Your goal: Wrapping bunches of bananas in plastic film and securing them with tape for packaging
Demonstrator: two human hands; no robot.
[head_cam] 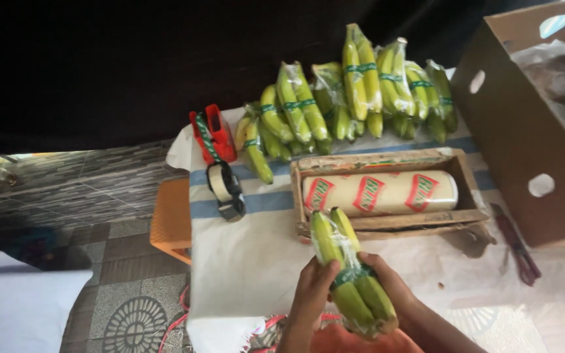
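A white cloth with blue stripes [256, 261] is covering a low table, with patterned grey floor tiles [125, 307] showing beside it and darkness filling the background.

Well to the upper left of the hands, a red tape dispenser [214, 134] is lying on the cloth, and just below it a second, dark tape dispenser with a pale roll [225, 189] is resting on the blue stripe.

The left hand [314, 287] is curling around the left side of a small bunch of green bananas [351, 274], its fingers closed against the fruit. The bunch is lying in clear wrap, banded with green tape near its middle. Its long axis is running from the lower right, near the wrists, up and leftward away from the person, with the upper tips pointing toward the box beyond the hands. The right hand [387, 278] is gripping the bunch from the right side, fingers wrapping round it near the band.

Just beyond the hands, touching the bananas' upper tips in this view, a worn cardboard box [469, 180] is holding a roll of cling film [380, 193] lying crosswise. Farther off, a row of wrapped green banana bunches [354, 98] is lining the table's far edge. To the far right, a large cardboard carton [524, 137] is standing with round holes in its wall.
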